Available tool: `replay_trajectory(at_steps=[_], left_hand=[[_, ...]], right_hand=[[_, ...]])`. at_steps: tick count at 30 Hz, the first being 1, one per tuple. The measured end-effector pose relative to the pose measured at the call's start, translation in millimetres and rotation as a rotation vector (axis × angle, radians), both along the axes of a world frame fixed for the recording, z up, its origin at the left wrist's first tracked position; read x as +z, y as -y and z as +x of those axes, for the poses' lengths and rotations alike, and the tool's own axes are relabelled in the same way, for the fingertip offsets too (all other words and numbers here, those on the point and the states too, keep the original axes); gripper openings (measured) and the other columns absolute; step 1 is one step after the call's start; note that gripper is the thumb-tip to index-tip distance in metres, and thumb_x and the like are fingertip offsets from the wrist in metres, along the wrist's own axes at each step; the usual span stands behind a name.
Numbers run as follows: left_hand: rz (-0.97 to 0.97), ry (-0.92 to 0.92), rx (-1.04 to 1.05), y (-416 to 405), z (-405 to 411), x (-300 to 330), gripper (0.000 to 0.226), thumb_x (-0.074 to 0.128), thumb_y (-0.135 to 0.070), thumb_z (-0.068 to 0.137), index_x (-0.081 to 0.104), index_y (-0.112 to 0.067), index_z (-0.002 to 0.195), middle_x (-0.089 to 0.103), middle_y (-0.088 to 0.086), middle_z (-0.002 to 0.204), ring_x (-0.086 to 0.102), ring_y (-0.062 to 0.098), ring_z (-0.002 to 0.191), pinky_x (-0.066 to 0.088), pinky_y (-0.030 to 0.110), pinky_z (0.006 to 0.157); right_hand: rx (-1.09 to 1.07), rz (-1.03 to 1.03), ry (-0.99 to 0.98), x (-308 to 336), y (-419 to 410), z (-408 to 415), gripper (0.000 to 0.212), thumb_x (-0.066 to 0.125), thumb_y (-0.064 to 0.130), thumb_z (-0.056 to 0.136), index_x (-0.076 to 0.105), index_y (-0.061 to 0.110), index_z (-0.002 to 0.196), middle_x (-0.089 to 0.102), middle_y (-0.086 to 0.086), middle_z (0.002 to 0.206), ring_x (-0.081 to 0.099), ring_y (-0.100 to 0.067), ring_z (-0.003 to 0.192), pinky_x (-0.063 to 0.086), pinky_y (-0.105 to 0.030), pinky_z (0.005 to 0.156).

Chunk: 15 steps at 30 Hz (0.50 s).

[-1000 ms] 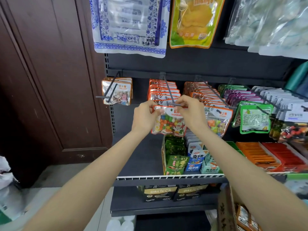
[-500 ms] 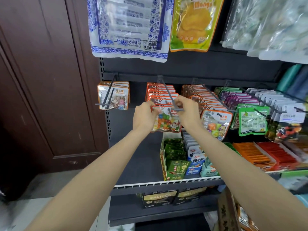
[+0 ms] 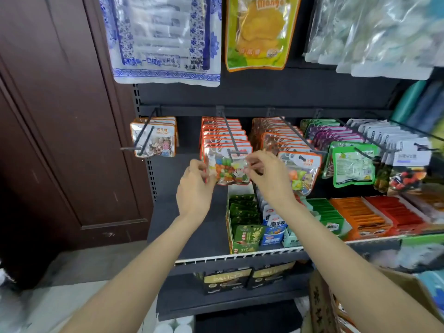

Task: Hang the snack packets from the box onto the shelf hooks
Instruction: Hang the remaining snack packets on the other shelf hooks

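Observation:
A clear candy packet with an orange rim (image 3: 227, 168) hangs at the front end of a dark shelf hook (image 3: 229, 132), ahead of a row of matching packets (image 3: 222, 131). My left hand (image 3: 195, 186) pinches the packet's left edge. My right hand (image 3: 270, 179) pinches its right edge. The hook's tip shows just above the packet's top. The cardboard box (image 3: 320, 306) with more packets sits at the bottom right, partly behind my right forearm.
Neighbouring hooks carry a stone-candy packet (image 3: 153, 143) on the left and orange packets (image 3: 299, 169), a green packet (image 3: 353, 164) and others on the right. Below is a shelf (image 3: 240, 257) with boxed snacks. A brown door (image 3: 60, 128) stands at the left.
The packet has gone further onto the hook and now hangs lower and straighter. Both hands have slid from its top corners down to its side edges.

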<state>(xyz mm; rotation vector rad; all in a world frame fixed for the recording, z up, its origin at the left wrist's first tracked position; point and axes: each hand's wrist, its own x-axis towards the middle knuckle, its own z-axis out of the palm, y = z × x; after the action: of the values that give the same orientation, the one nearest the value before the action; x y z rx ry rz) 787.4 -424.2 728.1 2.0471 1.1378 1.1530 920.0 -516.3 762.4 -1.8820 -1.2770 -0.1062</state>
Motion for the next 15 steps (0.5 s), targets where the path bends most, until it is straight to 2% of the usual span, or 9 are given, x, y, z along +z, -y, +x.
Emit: replay_trajectory(at_steps=[3, 5, 7, 10, 12, 15], left_hand=[[-0.085, -0.007, -0.17, 38.6, 13.4, -24.3, 0.012, 0.062, -0.026, 0.09, 0.053, -0.019, 0.095, 0.059, -0.008, 0.077, 0.057, 0.012, 0.072, 0.048, 0.032, 0.066], [-0.149, -0.064, -0.292, 69.2, 33.3, -43.5, 0.011, 0.062, -0.025, 0.09, 0.057, -0.017, 0.095, 0.058, -0.008, 0.074, 0.056, 0.009, 0.07, 0.049, 0.029, 0.068], [-0.218, -0.14, -0.408, 105.0, 60.7, -65.5, 0.011, 0.061, -0.022, 0.091, 0.059, -0.014, 0.098, 0.06, -0.004, 0.075, 0.056, 0.01, 0.068, 0.049, 0.029, 0.069], [-0.379, -0.229, -0.632, 163.6, 107.3, -99.3, 0.014, 0.056, -0.014, 0.092, 0.06, -0.013, 0.105, 0.066, 0.006, 0.077, 0.062, 0.015, 0.065, 0.049, 0.029, 0.064], [-0.459, -0.295, -0.771, 200.2, 138.9, -122.3, 0.015, 0.054, -0.012, 0.093, 0.061, -0.013, 0.106, 0.067, 0.008, 0.081, 0.06, 0.008, 0.063, 0.047, 0.021, 0.063], [-0.519, -0.404, -0.856, 247.3, 184.6, -156.3, 0.021, 0.052, -0.013, 0.094, 0.06, -0.012, 0.114, 0.063, 0.001, 0.088, 0.055, 0.004, 0.07, 0.039, 0.004, 0.06]], right_hand=[[0.044, -0.113, -0.112, -21.3, 42.3, 13.5, 0.015, 0.065, 0.008, 0.085, 0.067, 0.01, 0.099, 0.063, 0.001, 0.087, 0.057, -0.009, 0.076, 0.041, -0.004, 0.064], [0.044, -0.219, -0.123, -41.5, 74.8, 30.3, 0.011, 0.065, 0.012, 0.086, 0.068, 0.013, 0.096, 0.063, 0.005, 0.084, 0.056, -0.003, 0.072, 0.041, -0.003, 0.063], [0.031, -0.303, -0.153, -67.1, 111.6, 51.3, 0.01, 0.064, 0.013, 0.087, 0.068, 0.014, 0.095, 0.063, 0.006, 0.084, 0.057, -0.004, 0.074, 0.043, -0.009, 0.067], [-0.071, -0.423, -0.205, -117.1, 173.5, 93.6, 0.011, 0.061, 0.008, 0.087, 0.068, 0.011, 0.095, 0.063, 0.003, 0.084, 0.058, -0.011, 0.079, 0.035, -0.014, 0.066], [-0.154, -0.542, -0.236, -157.5, 213.4, 128.7, 0.012, 0.061, 0.007, 0.085, 0.069, 0.009, 0.094, 0.069, -0.004, 0.087, 0.064, -0.02, 0.086, 0.04, -0.023, 0.068], [-0.222, -0.781, -0.247, -215.1, 263.5, 175.1, 0.019, 0.06, 0.013, 0.086, 0.067, 0.009, 0.104, 0.069, -0.016, 0.102, 0.063, -0.033, 0.099, 0.047, -0.036, 0.08]])
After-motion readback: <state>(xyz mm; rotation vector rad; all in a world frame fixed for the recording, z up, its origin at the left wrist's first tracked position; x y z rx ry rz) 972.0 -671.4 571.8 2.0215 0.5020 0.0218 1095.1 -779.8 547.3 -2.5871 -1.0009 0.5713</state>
